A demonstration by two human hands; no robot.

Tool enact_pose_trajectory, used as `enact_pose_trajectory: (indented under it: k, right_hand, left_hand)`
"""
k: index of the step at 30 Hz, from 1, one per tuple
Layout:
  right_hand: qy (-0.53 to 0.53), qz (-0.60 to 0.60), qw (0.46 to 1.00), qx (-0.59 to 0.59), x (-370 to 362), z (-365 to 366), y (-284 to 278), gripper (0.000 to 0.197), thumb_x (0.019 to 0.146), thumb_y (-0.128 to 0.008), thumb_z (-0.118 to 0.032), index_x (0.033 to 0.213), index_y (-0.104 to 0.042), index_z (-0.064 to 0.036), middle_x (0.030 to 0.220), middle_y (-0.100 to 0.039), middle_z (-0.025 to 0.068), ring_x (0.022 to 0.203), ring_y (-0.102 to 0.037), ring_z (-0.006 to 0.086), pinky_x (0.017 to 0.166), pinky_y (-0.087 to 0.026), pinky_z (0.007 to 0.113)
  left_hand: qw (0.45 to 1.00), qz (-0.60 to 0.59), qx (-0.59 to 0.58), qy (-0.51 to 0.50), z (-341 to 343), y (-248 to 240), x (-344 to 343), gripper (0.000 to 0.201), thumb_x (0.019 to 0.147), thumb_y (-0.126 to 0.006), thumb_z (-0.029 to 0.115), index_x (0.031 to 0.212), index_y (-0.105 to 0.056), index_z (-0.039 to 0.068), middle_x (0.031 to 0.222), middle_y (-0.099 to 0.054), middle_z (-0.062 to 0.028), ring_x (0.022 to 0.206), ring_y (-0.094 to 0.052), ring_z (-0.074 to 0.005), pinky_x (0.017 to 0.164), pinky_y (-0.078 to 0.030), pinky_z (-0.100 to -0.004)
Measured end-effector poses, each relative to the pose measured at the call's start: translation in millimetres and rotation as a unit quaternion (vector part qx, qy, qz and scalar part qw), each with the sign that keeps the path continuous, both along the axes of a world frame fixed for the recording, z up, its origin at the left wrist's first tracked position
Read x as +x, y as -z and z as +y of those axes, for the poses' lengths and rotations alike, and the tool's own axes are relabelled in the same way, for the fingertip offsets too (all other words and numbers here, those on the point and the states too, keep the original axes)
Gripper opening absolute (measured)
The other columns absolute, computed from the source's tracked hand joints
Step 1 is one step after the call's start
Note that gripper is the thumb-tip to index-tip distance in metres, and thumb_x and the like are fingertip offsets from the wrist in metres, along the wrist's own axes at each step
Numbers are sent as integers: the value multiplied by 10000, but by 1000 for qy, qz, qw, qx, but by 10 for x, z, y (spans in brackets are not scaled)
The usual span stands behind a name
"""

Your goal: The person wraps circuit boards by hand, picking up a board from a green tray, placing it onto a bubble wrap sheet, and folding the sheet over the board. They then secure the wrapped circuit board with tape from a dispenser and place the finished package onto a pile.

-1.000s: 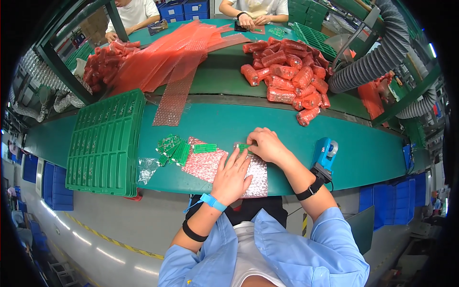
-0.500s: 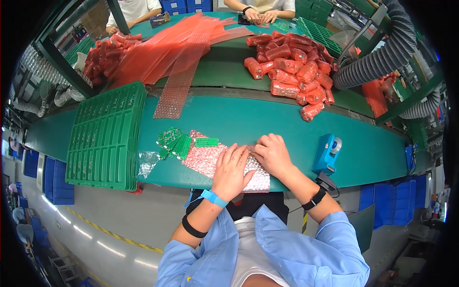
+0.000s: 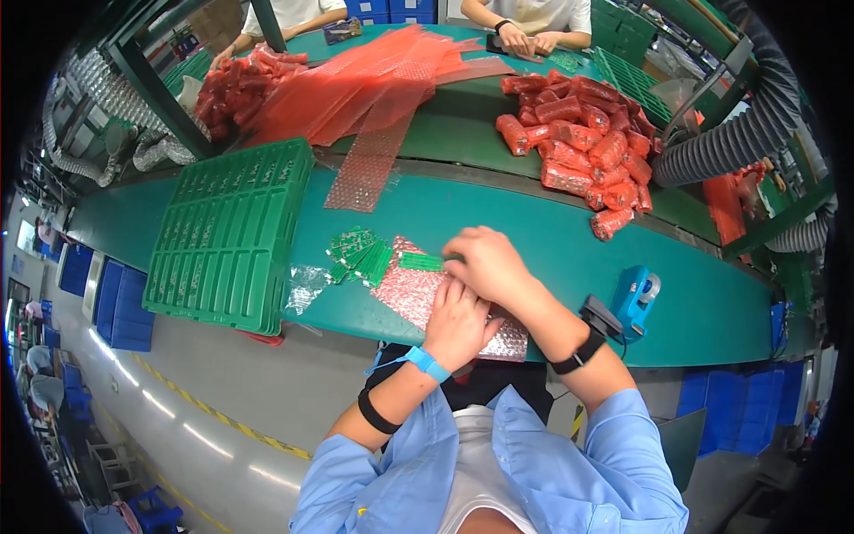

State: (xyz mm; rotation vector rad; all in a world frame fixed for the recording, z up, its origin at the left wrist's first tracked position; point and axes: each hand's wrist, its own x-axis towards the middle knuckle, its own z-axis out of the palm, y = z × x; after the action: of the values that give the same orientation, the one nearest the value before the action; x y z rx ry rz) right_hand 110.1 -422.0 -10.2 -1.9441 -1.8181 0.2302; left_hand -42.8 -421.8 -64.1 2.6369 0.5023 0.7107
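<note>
Over the bubble wrap (image 3: 405,289)
Near, left hand (image 3: 460,324) lies unclenched; farther, right hand (image 3: 487,262) curls beside green boards (image 3: 418,261), its grip I can't tell.

Your green bench (image 3: 703,303) runs across from left to right, with a dark green post (image 3: 165,102) slanting at the far left. Silver ducts (image 3: 116,84) bend beyond that post, and a grey hose (image 3: 729,147) curves down at your far right. Striped tape (image 3: 218,414) crosses the grey floor (image 3: 294,374), which gives you streaks of reflected light (image 3: 209,441). Left bins (image 3: 124,307) and right bins (image 3: 738,414) are blue, like the stool (image 3: 156,512) at your near left.
</note>
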Motion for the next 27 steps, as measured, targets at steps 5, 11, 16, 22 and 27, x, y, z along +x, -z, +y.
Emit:
enact_pose_trajectory:
  k: [5,11,16,22,27]
  right_hand:
    - [-8,-74,995,-62,-322,523,215,223,860,-813,-224,1053,-816,-112,1086,-763,133,1054,-732,374,892,-601,500]
    - [-20,2,1000,-19,-165,524,106,344,865,-811,-216,1199,-802,-132,1077,-767,154,1032,-749,382,890,-604,503]
    - [53,141,988,38,172,232,-262,392,882,-809,-171,1269,-773,-118,1031,-766,161,1011,-762,343,851,-602,482]
    - [157,289,943,53,515,-478,-185,374,930,-781,-3,1290,-688,-49,874,-632,-22,816,-525,47,720,-501,281]
    - [130,250,951,127,483,-678,-44,362,912,-802,-36,1243,-659,-17,904,-658,69,753,-629,104,713,-547,302]
  left_hand:
    - [998,-30,54,2,6,93,37,564,847,-835,355,1300,-724,38,1367,-658,-164,1342,-546,-374,1126,-381,-615]
    - [998,-47,47,9,-10,27,2,534,861,-828,332,1290,-721,33,1344,-661,-133,1295,-568,-351,1113,-409,-552]
    - [1000,-11,20,9,12,-65,-38,510,893,-801,313,1300,-711,20,1325,-658,-94,1279,-569,-293,1100,-436,-460]
    - [999,-32,16,23,37,-75,-49,497,860,-841,294,1263,-725,26,1310,-671,-99,1242,-608,-313,1066,-468,-463]
    - [999,-28,15,21,28,-89,-61,489,865,-841,291,1258,-726,25,1311,-676,-98,1242,-608,-318,1060,-473,-470]
